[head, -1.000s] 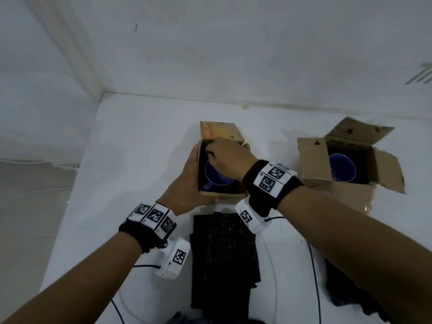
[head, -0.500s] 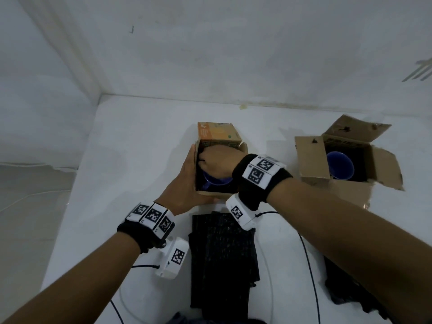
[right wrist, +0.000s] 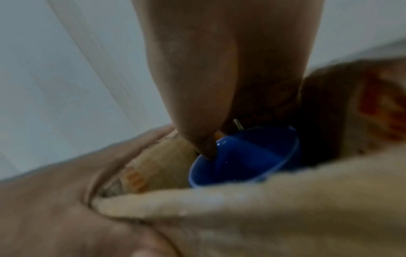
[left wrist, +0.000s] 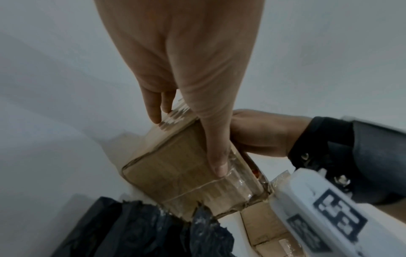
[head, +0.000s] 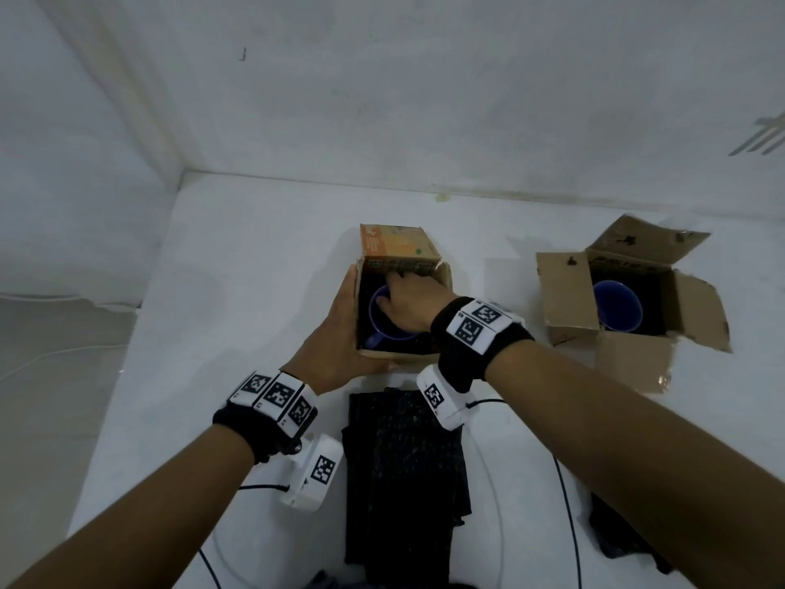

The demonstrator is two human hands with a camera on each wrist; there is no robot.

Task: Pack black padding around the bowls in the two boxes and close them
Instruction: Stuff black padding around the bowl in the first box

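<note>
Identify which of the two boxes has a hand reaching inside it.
The left box, with the orange printed flap: the right hand is inside it. The right box stands untouched.

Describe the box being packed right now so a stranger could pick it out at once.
On the white table two open boxes each hold a blue bowl. Take the left box, just beyond the black padding. Unlike the plain brown right box with splayed flaps, it has an orange printed flap, and the left hand steadies its side while the right hand reaches inside.
</note>
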